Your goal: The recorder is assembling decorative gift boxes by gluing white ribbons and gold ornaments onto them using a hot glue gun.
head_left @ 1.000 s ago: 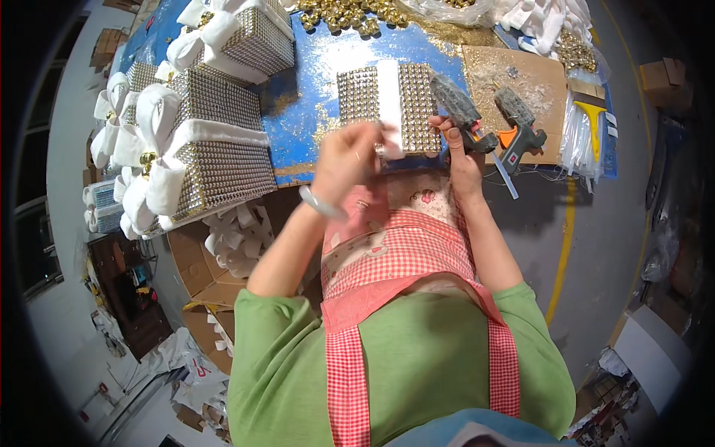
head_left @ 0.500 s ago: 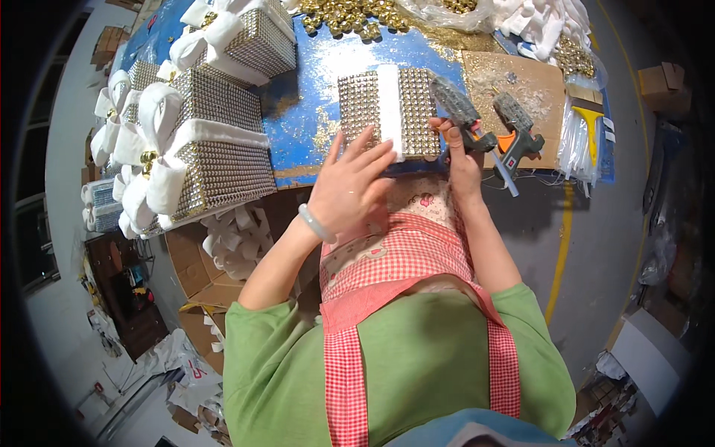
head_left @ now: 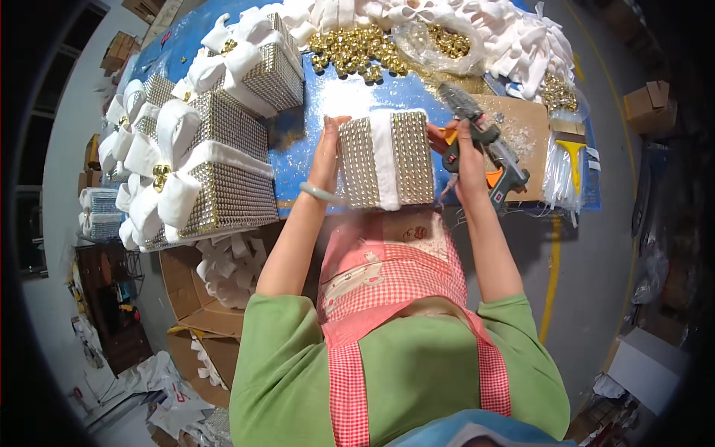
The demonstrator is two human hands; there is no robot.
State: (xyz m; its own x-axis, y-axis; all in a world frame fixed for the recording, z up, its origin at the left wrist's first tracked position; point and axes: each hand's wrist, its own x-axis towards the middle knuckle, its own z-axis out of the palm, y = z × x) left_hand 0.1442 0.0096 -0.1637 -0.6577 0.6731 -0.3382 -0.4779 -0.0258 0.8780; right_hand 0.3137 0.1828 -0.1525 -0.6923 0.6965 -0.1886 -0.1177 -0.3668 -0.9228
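The studded box point(head_left: 408, 162) stands near the front edge of the blue tabletop point(head_left: 299, 167), its white band point(head_left: 383, 153) running front to back. Half a second ago the left hand point(head_left: 325, 158) spread across its near edge; now that grip holds the box's left side. The right hand point(head_left: 468, 160) still grips a glue gun point(head_left: 465, 106), fingers at the box's right side. The box's visible face now looks larger.
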